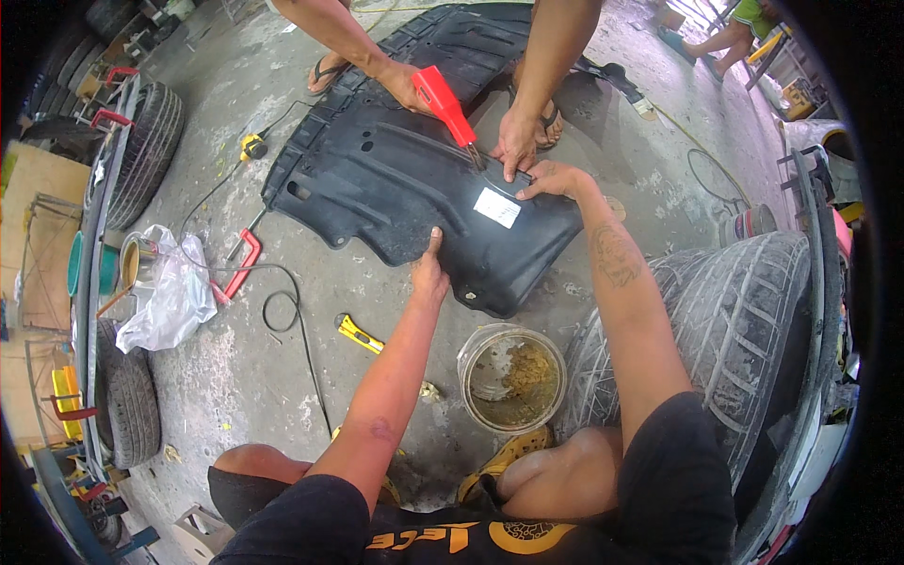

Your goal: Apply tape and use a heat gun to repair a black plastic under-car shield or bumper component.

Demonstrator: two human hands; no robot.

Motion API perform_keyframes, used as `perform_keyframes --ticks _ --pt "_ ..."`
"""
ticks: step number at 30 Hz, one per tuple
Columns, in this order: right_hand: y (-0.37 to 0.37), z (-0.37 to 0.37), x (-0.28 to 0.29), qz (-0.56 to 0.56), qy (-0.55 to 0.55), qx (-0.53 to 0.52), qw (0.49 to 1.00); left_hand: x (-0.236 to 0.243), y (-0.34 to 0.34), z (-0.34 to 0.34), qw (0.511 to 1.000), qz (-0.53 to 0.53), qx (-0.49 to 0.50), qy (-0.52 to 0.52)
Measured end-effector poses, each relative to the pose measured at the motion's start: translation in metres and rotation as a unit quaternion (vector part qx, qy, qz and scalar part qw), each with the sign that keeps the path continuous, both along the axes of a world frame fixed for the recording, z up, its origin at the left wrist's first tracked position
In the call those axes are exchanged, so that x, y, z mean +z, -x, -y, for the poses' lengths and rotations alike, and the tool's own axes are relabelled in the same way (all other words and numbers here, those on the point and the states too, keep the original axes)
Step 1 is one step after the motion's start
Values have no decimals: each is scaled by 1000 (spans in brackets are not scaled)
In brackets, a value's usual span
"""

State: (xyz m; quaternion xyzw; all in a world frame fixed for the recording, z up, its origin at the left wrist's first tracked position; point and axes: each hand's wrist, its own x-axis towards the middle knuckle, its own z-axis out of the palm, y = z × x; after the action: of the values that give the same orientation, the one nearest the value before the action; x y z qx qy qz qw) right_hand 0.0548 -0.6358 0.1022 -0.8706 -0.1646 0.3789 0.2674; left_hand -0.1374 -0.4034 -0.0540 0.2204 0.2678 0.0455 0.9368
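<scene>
A large black moulded plastic panel (377,193), like a car's underbody shield, lies in front of me above the concrete floor. My left hand (430,273) is closed on its near edge, thumb on top and fingers hidden underneath. At its right edge my right hand (556,179) pinches the rim, close to a white label (496,208). Opposite me, a co-worker presses the same spot with one hand (515,141). The co-worker's other hand (407,87) grips a red soldering gun (443,102), its metal tip touching the panel beside a curved line.
Below the panel stands a round bucket (513,379) with brownish residue. A yellow utility knife (360,332), a red clamp (247,264) and a black cable (297,292) lie leftward, near a white plastic bag (169,297). Large tyres (725,330) stand close on my right.
</scene>
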Motion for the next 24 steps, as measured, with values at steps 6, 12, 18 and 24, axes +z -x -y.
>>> perform_keyframes --ticks 6,12,18,24 --pt "7 -3 10 37 46 16 998 1 2 1 1000 -5 2 -6" --pt "6 -2 11 16 69 10 997 16 3 5 1000 -18 -3 -4" --pt "-4 4 -14 42 39 -2 998 24 4 7 1000 -18 10 -22" --pt "-1 3 -21 64 47 -30 996 36 6 8 999 -33 18 -35"
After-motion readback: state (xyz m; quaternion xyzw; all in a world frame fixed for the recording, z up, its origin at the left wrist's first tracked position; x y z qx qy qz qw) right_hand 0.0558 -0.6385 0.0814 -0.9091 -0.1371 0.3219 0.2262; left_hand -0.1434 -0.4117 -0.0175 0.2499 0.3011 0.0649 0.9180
